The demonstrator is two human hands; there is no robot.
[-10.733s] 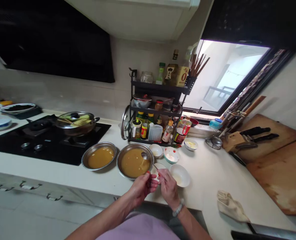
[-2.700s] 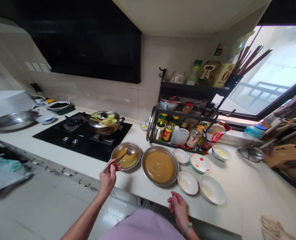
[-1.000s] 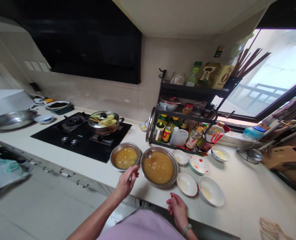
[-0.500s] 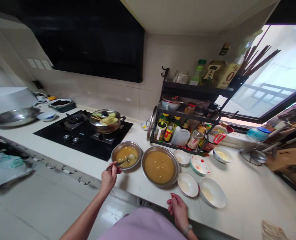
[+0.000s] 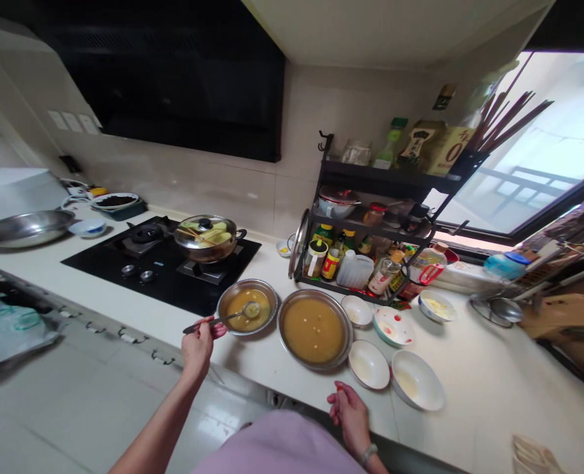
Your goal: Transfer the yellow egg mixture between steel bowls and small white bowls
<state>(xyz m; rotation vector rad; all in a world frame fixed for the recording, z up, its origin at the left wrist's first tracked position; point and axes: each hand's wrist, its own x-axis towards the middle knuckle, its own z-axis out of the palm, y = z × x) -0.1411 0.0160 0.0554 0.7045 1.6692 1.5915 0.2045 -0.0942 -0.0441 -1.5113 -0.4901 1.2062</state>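
My left hand (image 5: 199,342) is closed on the handle of a metal spoon (image 5: 232,315). The spoon's bowl sits level over the smaller steel dish (image 5: 270,295), which holds yellow-brown liquid. To its right stands a larger steel dish (image 5: 284,307) of the same liquid with pale bits floating in it. My right hand (image 5: 349,412) rests at the counter's front edge with its fingers curled, and I see nothing in it. Just beyond that hand are two empty white bowls (image 5: 368,363).
A black hob carries a lidded pan (image 5: 207,239) of yellow food. A black rack (image 5: 371,224) of bottles and jars stands behind the dishes. Small bowls (image 5: 392,324) lie near it. A wok (image 5: 22,228) sits far left. A cloth (image 5: 536,453) lies at the right.
My left hand carried the spoon from the smaller dish to the larger one and back, and has now drawn left with the spoon raised over the smaller dish. My right hand stays put.
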